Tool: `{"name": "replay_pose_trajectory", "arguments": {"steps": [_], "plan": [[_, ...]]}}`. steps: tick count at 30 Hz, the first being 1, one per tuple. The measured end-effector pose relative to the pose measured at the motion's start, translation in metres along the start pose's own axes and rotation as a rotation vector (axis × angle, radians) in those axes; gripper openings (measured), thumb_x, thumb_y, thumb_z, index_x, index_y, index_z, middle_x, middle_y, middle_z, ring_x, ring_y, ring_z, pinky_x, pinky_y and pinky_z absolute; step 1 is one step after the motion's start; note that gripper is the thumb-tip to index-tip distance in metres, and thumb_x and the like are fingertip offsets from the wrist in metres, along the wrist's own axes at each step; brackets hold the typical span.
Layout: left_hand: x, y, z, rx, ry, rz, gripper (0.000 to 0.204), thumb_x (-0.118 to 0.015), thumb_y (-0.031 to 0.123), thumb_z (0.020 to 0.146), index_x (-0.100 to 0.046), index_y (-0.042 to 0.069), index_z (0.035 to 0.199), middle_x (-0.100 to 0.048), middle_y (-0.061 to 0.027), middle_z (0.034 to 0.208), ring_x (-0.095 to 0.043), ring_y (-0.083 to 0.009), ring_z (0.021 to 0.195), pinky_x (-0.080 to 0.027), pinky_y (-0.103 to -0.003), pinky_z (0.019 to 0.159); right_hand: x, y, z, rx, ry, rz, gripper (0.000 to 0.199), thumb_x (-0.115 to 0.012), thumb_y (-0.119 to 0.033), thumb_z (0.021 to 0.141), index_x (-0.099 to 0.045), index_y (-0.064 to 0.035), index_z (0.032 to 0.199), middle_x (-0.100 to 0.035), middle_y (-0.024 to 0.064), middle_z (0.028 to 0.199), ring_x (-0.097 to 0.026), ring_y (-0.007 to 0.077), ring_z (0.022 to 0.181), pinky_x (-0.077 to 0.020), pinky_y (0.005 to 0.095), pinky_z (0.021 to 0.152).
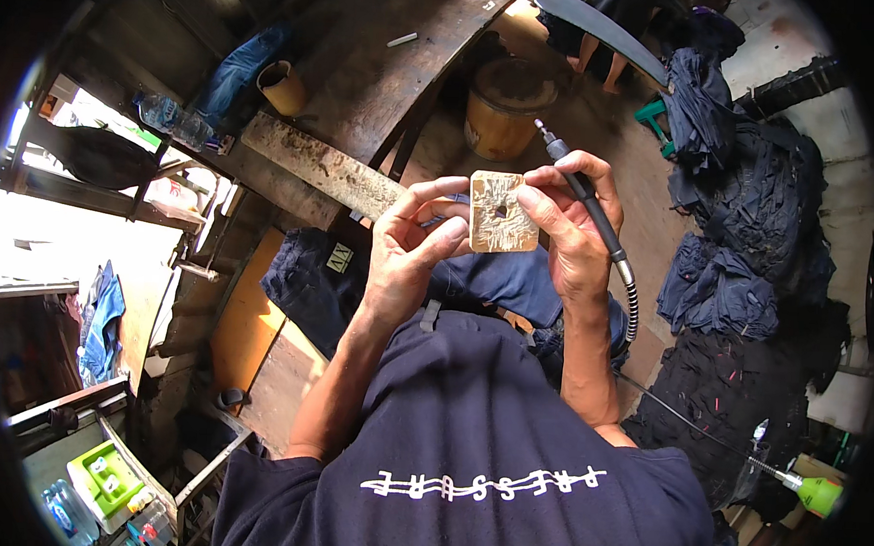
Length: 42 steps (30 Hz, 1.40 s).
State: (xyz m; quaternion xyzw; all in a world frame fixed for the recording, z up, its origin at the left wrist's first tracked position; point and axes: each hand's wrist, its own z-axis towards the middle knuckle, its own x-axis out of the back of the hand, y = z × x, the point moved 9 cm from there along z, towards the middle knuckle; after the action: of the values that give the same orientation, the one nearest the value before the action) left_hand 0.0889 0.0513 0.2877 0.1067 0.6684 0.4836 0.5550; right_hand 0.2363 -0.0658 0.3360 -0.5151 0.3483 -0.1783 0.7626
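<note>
Block (504, 218), pale tan, rectangular, round-cornered, wrinkled on the face, dark-spotted mid-surface; held above the lap between left hand (404, 248) and right hand (578, 244), the latter also gripping a black pen-shaped tool (602, 221).

One head view takes in the scene, looking steeply down and slightly forward from above the person's shoulders. The dark shirt (471, 409) fills the near part at close range, both forearms reaching away from the lens. The left hand (402, 248) and right hand (581, 235) sit around the middle, close enough to show single fingers. Beyond them the view reaches the worktop (406, 65) and a bucket (500, 116) on the far side, both smaller. The fisheye lens spreads wide, from a green tray (105, 480) near left to piled cloth (738, 197) far right, inside a dark round rim.
</note>
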Motion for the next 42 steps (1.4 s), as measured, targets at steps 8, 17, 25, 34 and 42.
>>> {"name": "replay_pose_trajectory", "arguments": {"steps": [8, 17, 25, 34, 42], "plan": [[-0.009, 0.029, -0.005, -0.086, -0.020, 0.048, 0.057, -0.083, -0.002, 0.095, -0.060, -0.003, 0.147, -0.076, -0.0155, 0.122, -0.074, -0.0202, 0.116, -0.061, -0.035, 0.105, -0.012, 0.017, 0.006, -0.048, -0.059, 0.196, 0.045, -0.079, 0.010, 0.096, -0.059, -0.0084, 0.132, -0.077, 0.0131, 0.115, -0.075, 0.0187, 0.110, -0.0587, 0.0338, 0.103], [-0.021, 0.050, -0.010, -0.125, 0.061, 0.177, 0.064, -0.088, 0.000, 0.091, -0.061, 0.001, 0.149, -0.074, -0.0111, 0.125, -0.075, -0.0184, 0.113, -0.064, -0.033, 0.100, -0.022, 0.028, 0.010, -0.065, -0.106, 0.247, 0.043, -0.076, 0.011, 0.097, -0.058, -0.0087, 0.131, -0.076, 0.0143, 0.118, -0.074, 0.0198, 0.112, -0.0580, 0.0339, 0.103], [-0.009, 0.042, -0.015, -0.041, 0.051, 0.141, 0.075, -0.087, -0.004, 0.088, -0.055, -0.001, 0.156, -0.059, -0.0142, 0.149, -0.069, -0.0200, 0.120, -0.066, -0.031, 0.095, -0.043, 0.018, 0.012, 0.062, -0.175, 0.001, 0.039, -0.075, 0.015, 0.096, -0.059, -0.0040, 0.126, -0.076, 0.0185, 0.120, -0.076, 0.0238, 0.115, -0.0611, 0.0383, 0.104], [0.016, 0.035, -0.026, -0.121, 0.312, 0.014, 0.058, -0.086, 0.000, 0.093, -0.062, -0.005, 0.146, -0.077, -0.0162, 0.122, -0.077, -0.0207, 0.110, -0.065, -0.035, 0.097, -0.072, -0.020, -0.016, 0.489, -0.441, -0.555, 0.055, -0.095, -0.021, 0.088, -0.058, -0.0044, 0.125, -0.073, 0.0222, 0.119, -0.070, 0.0416, 0.128, -0.0542, 0.0571, 0.112], [0.005, 0.068, -0.040, -0.371, 0.304, 0.262, 0.025, -0.075, 0.001, 0.104, -0.073, -0.006, 0.127, -0.080, -0.0163, 0.099, -0.079, -0.0182, 0.081, -0.065, -0.030, 0.070, -0.064, -0.005, -0.022, 0.359, -0.212, -0.181, 0.037, -0.090, 0.001, 0.088, -0.064, -0.0029, 0.114, -0.075, 0.0165, 0.108, -0.079, 0.0300, 0.108, -0.0654, 0.0450, 0.097]]}}
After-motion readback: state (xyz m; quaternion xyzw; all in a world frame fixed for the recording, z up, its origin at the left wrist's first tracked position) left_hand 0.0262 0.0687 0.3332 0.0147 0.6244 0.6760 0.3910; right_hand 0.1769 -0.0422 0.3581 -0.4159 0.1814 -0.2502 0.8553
